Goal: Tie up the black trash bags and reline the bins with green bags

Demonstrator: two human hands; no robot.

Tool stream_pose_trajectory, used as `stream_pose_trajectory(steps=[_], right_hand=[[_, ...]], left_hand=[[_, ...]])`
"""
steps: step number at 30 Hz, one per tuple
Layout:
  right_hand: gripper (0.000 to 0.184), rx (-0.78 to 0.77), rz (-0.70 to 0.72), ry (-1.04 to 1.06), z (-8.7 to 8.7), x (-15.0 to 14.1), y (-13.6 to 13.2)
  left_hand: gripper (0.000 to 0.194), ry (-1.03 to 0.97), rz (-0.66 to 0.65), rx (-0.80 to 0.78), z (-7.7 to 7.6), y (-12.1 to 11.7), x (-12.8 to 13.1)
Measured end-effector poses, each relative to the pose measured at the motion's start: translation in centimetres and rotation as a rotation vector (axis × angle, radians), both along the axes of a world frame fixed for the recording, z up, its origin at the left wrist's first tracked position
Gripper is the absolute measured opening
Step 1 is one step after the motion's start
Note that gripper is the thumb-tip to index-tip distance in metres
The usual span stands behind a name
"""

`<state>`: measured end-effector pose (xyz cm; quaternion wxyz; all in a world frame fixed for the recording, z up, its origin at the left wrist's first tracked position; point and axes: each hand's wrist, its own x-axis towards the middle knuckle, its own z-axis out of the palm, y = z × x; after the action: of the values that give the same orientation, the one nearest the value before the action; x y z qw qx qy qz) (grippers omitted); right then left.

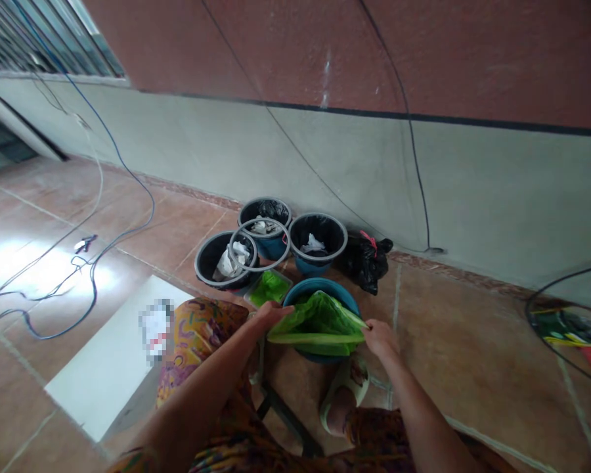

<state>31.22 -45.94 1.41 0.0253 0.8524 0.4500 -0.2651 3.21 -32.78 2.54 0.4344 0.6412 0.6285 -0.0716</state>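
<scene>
Evidently, the mouth of a green bag (325, 332) is held stretched over a blue bucket (352, 295) on the tiled floor (473, 355), between the two hands. The left rim of the bag is gripped by the left hand (276, 314), with its fingers closed, though how firmly the plastic is pinched there cannot be made out from above. At the opposite corner, the bag is nipped between the closed fingers of the right hand (381, 338). Part of the bag is sunk inside the bucket, and its near edge is pulled into a taut band across the opening.

Just behind, a left bucket (201, 266), a rear bucket (272, 246) and a right bucket (312, 265) are lined in black, and some pale scraps are held in each. A loose grey ring (259, 270) is laid across the left and rear ones. Folded green plastic (270, 289) is set near the blue bucket, and a tied black bag (367, 263) is propped by the wall (502, 197).

The step in hand is judged to be the spreading of the bag's mouth; for the next move, even tension and a level edge all round are called for.
</scene>
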Motion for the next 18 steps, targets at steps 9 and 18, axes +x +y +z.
stream_pose_trajectory(steps=[9,18], right_hand=[[0.033,0.315,-0.366,0.052,0.1,2.3,-0.9],[0.024,-0.155,0.096,-0.023,-0.8,1.0,-2.0]], left_hand=[[0.024,0.246,0.062,0.439,0.0,-0.9,-0.6],[0.03,0.294,0.176,0.429,0.3,-0.7,-1.5]])
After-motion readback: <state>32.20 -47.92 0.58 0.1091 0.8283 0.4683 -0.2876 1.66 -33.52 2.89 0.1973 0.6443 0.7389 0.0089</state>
